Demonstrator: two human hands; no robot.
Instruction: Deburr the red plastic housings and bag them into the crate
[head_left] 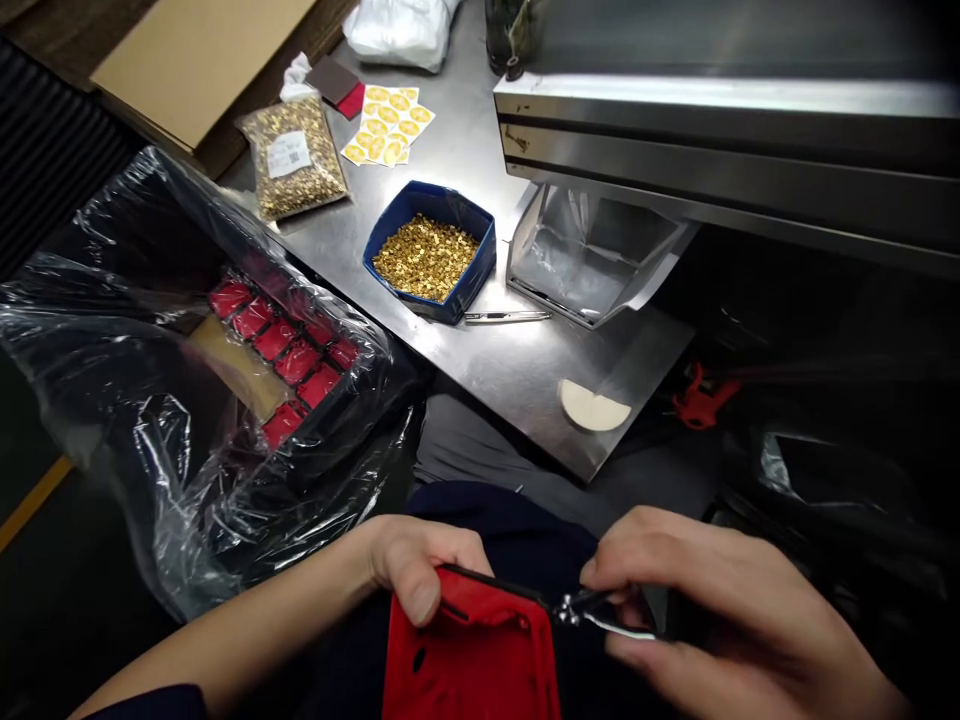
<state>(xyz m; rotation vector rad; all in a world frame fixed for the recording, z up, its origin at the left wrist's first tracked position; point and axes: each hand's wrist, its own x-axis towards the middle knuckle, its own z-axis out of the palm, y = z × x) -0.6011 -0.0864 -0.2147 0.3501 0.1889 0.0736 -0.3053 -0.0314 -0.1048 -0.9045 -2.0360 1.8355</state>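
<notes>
My left hand grips a red plastic shell with a black rim, thumb on its upper left corner. The shell is held low over my lap, and its bottom end runs out of the picture. My right hand is closed around a pair of small cutting pliers. Their metal jaws are at the shell's upper right corner; whether they touch the rim I cannot tell. Further off on the metal bench stands a blue box of small brass-coloured pieces.
At left, a plastic-lined box holds several red parts. On the metal bench are a bag of brass-coloured pieces, sticker sheets, a slim metal knife and a white half-disc. A metal machine overhangs a tray.
</notes>
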